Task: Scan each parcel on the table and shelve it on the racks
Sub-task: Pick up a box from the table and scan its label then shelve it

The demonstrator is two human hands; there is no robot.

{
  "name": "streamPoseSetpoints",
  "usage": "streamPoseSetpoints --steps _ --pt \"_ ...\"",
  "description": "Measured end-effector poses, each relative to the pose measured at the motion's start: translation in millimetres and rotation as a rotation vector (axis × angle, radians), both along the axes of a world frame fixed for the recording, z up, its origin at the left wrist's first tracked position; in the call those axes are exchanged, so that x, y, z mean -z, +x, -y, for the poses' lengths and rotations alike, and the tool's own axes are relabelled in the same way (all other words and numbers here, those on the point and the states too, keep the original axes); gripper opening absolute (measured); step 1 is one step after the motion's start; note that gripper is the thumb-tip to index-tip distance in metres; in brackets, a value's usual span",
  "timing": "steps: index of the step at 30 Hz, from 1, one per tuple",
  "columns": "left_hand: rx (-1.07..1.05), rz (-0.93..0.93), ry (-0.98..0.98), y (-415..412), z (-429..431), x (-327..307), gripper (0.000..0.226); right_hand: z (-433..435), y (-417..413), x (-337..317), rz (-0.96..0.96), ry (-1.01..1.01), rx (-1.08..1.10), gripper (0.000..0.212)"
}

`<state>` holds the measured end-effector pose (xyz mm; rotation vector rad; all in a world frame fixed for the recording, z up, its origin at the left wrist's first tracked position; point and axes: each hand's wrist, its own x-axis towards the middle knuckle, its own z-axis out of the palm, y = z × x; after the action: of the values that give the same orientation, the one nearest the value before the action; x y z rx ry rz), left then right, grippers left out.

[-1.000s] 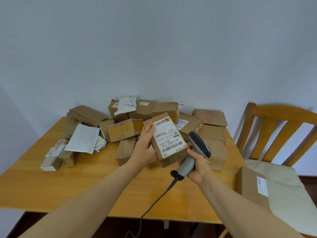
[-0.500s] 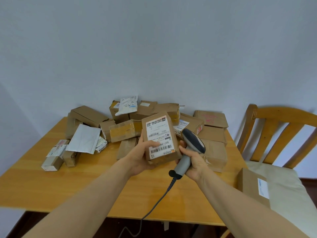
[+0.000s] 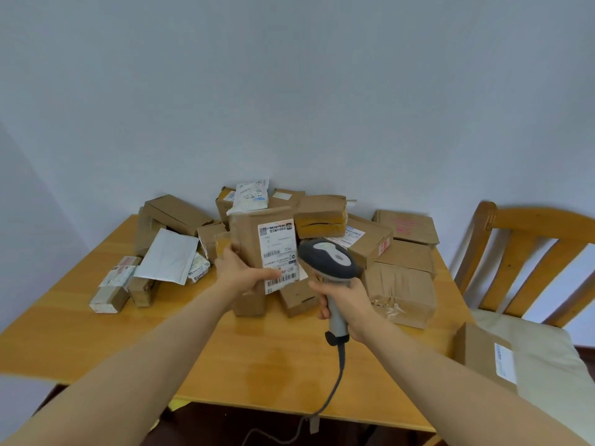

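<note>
- The left forearm enters at the lower left of the frame and rises to the centre, where the left hand (image 3: pixel 244 275) grips a brown cardboard parcel (image 3: pixel 248 239) by its lower left part.
- The thumb of that hand lies across the lower end of the parcel's white label (image 3: pixel 278 249). The fingers curl round the left edge and back, mostly out of sight.
- The parcel stands roughly upright in the middle of the frame, its labelled face turned to the camera, in front of the heap of other parcels (image 3: pixel 322 217). I cannot tell whether its lower end touches anything beneath it.
- The right forearm comes from the lower right, and the right hand (image 3: pixel 346 304) is wrapped firmly round the pale grey handle of a barcode scanner (image 3: pixel 328 259).
- The scanner's dark head sits above the fist, just right of the label, and overlaps the parcel's right edge in the picture.
- A grey cable (image 3: pixel 338 375) leaves the base of the handle and runs down over the near edge of the wooden surface (image 3: pixel 96 342) towards the bottom centre of the frame.
- The heap fills the far half of the surface against the pale wall. A white envelope (image 3: pixel 169 255) lies at its left, and small boxes lie further left.
- At the right edge stands a wooden chair (image 3: pixel 528 226) with a cream cushion (image 3: pixel 547 346), and a labelled box (image 3: pixel 479 355) leans upright on the seat.
</note>
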<state>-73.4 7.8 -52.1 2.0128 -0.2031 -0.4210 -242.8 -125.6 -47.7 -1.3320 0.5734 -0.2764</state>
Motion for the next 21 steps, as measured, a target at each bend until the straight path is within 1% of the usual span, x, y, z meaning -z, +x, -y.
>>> streamPoseSetpoints --steps 1,3,8,15,21 --pt "-0.034 0.026 0.058 5 -3 4 0.118 -3 0 -2 -0.012 -0.015 -0.031 0.007" --pt "-0.085 0.049 0.127 11 -10 8 0.122 -9 1 -6 -0.041 -0.022 -0.09 0.01" --pt "-0.157 0.092 0.23 17 -24 15 0.117 -21 6 -11 -0.087 -0.048 -0.183 0.017" --pt "-0.203 0.041 0.205 28 -37 25 0.107 -28 13 -10 -0.108 -0.124 -0.206 0.016" --pt "-0.201 -0.012 0.127 32 -42 27 0.107 -33 12 -8 -0.161 -0.129 -0.213 0.018"
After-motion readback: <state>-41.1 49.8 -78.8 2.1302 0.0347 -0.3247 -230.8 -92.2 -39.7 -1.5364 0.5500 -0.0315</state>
